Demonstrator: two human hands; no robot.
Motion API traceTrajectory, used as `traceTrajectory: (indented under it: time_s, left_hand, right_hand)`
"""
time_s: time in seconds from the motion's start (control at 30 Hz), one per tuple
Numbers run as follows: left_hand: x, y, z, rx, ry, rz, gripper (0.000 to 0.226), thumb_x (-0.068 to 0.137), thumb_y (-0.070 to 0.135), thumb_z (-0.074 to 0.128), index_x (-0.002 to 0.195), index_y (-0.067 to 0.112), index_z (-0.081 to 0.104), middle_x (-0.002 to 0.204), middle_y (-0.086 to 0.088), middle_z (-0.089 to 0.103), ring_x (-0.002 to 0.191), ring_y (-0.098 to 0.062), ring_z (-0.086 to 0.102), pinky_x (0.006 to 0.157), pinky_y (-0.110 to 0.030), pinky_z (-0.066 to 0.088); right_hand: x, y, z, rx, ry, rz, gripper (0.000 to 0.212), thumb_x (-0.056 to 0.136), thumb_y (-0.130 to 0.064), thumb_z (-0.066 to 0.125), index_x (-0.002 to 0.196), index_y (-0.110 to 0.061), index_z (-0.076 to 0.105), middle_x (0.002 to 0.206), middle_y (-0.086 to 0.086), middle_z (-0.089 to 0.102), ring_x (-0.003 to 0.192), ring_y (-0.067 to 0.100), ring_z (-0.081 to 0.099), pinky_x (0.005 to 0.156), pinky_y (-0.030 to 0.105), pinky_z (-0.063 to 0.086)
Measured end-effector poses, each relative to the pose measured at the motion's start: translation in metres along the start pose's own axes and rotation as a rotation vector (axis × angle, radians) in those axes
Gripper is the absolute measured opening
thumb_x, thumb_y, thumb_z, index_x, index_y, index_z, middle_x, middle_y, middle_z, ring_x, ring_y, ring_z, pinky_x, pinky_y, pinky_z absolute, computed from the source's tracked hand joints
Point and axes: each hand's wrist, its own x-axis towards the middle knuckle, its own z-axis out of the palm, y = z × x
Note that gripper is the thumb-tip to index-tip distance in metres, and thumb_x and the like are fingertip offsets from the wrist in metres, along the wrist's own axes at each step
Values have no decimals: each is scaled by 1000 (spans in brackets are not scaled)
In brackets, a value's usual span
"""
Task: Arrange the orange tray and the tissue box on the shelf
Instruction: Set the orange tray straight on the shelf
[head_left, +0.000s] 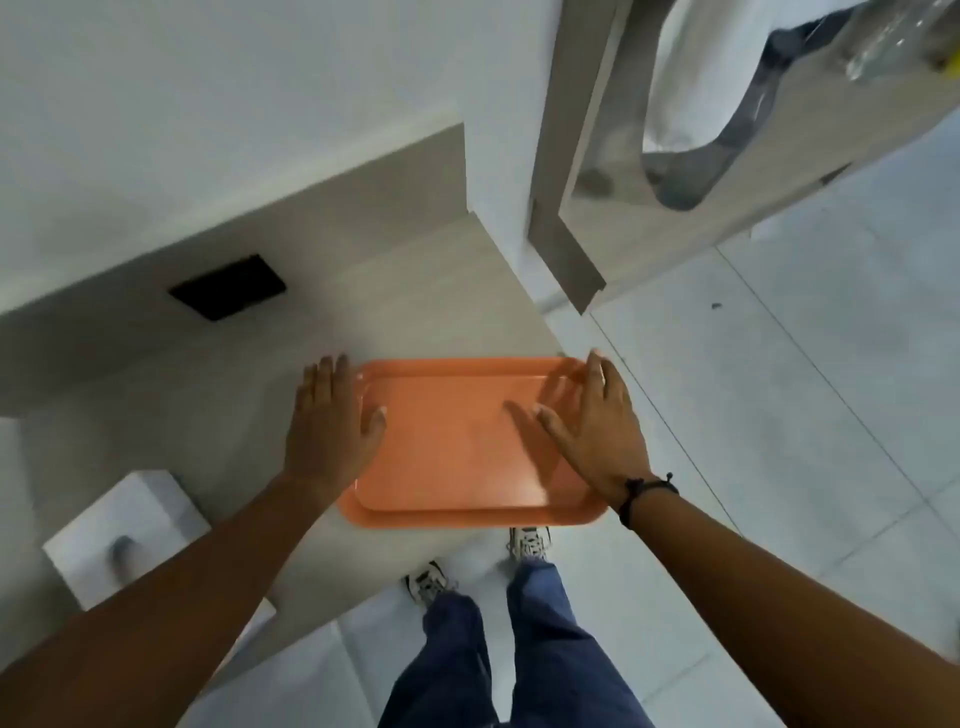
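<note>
Tray: the orange tray (457, 447) lies flat on the pale wooden shelf (415, 291), its near right corner jutting slightly past the shelf's front edge, above your shoes.
Left hand: your left hand (332, 415) is spread flat at the tray's left rim, fingers stretched out and thumb resting over the rim; it grips nothing.
Right hand: your right hand (597, 421) is splayed open over the tray's right side (whether the palm touches or hovers just above, the blur hides); it grips nothing either.
Tissue box: the white tissue box (124, 540) sits on the same shelf, well to the left of your left hand and nearer your body, partly behind your left forearm.
Done so far: both things are on the shelf.
Left to do: likely squaring the tray back from the edge between your palms, then setting the box neatly beside it.
Nearby: a black square plate (228, 286) is set in the shelf's back panel, beyond your left fingertips.
</note>
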Motion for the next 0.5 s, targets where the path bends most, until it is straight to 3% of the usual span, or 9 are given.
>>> traceTrajectory:
  time_s: [0.1,0.2,0.3,0.5]
  left_hand:
    - [-12,-10,10,-97,-62,-145,76,100,26,67,164,0,34,162,-30,41,150,-51,39,123,-60,39]
    - [-21,-15,13,-136,-150,-236,69,102,20,63,163,3,35,146,-32,52,131,-53,54,105,-60,50]
    - [-21,-13,13,-226,-156,-276,63,105,14,58,164,11,37,138,-28,60,122,-52,62,98,-57,52]
    - [-23,-21,9,-331,-128,-372,57,105,7,54,160,10,40,134,-24,67,120,-47,65,100,-54,55]
  right_hand:
    - [-5,17,17,53,16,144,101,98,-57,67,169,-8,16,165,26,39,147,50,46,116,59,47]
    - [-10,26,30,50,15,227,71,109,-29,53,168,-7,19,148,29,52,130,52,57,106,60,53]
    - [-7,25,32,106,41,268,57,110,-30,41,163,-14,25,139,23,59,121,48,64,99,56,55]
    - [14,9,34,81,45,207,56,104,-27,48,156,-9,36,130,24,66,115,48,67,95,56,57]
